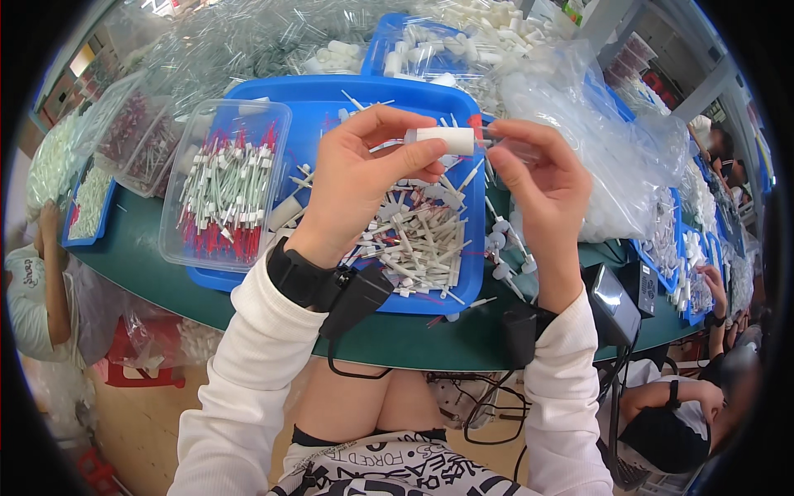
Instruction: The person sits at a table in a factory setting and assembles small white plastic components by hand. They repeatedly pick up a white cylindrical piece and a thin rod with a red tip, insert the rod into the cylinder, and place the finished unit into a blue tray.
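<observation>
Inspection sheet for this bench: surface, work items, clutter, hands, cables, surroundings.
Surface: green tabletop, largely covered by containers and bags.
Work items: white cylinder held above a blue tray; white piece pile in the tray; clear tub of white-and-red pieces at its left.
Clutter: loose white parts right of the tray; clear bag of white items beyond.
Hands: left hand has its fingers around the cylinder; right hand near the cylinder's right end, grip unclear.
Cables: black cable looping below the left wrist device.
Surroundings: red stool at left; other people seated on both sides.
</observation>
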A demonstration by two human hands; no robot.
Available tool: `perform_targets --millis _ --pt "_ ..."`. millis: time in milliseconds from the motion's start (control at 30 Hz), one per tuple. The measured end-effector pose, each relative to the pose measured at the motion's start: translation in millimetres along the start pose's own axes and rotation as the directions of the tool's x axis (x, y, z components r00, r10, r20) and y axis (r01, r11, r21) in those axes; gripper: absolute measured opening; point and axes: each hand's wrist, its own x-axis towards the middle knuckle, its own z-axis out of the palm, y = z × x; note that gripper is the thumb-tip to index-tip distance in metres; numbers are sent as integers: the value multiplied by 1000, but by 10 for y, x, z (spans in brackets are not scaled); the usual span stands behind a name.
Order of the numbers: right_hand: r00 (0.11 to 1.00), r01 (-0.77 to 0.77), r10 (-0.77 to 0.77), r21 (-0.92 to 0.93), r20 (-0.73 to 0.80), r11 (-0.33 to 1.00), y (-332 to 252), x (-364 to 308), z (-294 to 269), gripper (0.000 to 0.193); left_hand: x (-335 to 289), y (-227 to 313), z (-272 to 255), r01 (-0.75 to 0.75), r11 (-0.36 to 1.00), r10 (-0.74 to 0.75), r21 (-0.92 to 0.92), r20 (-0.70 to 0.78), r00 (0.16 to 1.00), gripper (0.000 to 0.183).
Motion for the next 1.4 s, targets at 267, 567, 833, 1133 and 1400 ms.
perform_targets --millis 267,567,833,1133,1400 --pt "996 -90 91 81 -17 993 33 -43 89 26 1 -28 -8 12 999 -13 -51 -19 1000 23" --pt "994 -91 96 95 -49 991 75 -94 155 26 13 6 -78 -11 993 8 114 22 1000 20" --pt "976 -200 210 136 -62 970 49 -72 193 24 26 -1 -74 81 993 -89 91 88 992 24" --pt "985 -162 157 87 69 983 84 -84 160 24 22 -44 -84 -77 965 54 252 95 994 25" --pt "989 -97 113 -155 95 983 126 -103 126 22 8 -58 -58 -140 957 132 255 51 990 24"
